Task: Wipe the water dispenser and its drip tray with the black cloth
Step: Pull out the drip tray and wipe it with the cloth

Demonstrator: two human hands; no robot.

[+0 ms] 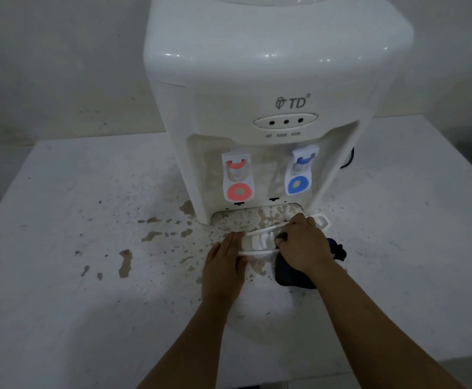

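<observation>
A person's left hand point(225, 262) grips the drip tray point(260, 242) by its left end while, just right, the right hand point(303, 247) presses the black cloth point(288, 272) into it below the water dispenser point(271, 80).

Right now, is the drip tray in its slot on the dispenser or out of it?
Out. The drip tray is held in front of the dispenser by both hands, and the slot at the base is empty and stained.

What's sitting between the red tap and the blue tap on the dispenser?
Nothing stands there: between the red tap and blue tap the head view shows only the stained white back wall of the recess.
</observation>
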